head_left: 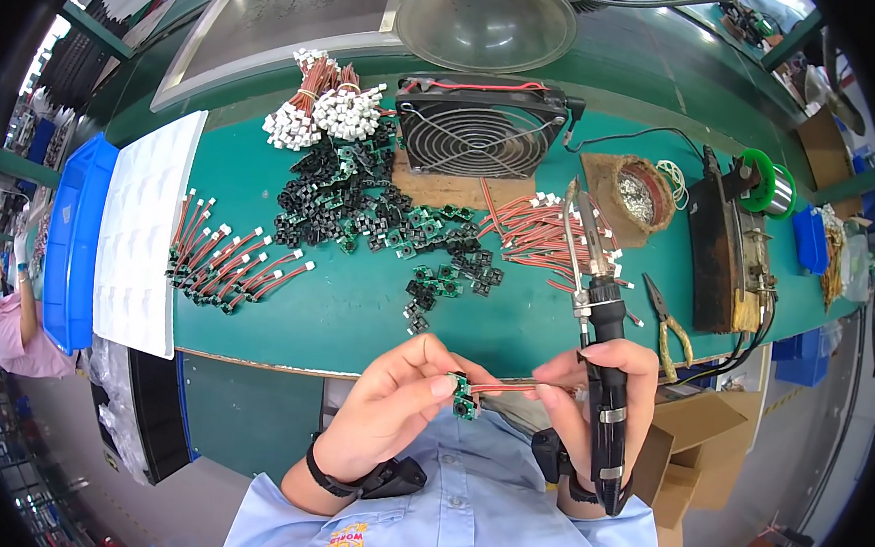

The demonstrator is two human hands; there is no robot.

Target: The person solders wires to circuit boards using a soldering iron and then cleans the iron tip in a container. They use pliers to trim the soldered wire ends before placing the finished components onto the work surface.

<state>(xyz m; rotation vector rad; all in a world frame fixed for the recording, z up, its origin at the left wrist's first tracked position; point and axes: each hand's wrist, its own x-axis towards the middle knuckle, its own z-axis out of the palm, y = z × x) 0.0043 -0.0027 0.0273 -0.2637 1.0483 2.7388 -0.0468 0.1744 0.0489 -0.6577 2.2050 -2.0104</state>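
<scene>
My left hand [389,406] pinches a small green circuit board [464,408] with a black part on it, just off the near edge of the table. From that board a short red cable [506,387] runs across to my right hand [640,371], whose thumb and finger close on its other end. The same right hand grips a soldering iron [609,319] with a black handle, held upright; its tip points away from me, over a pile of loose red cables [535,234] with white connectors.
Black and green boards [337,192] lie heaped below bundled white connectors [317,111]. A fan [481,131] stands behind. Boards with cables [232,271] lie near a white tray [144,246]. Rightward are pliers [667,328], a solder spool [769,183] and a tip-cleaning pot [642,198].
</scene>
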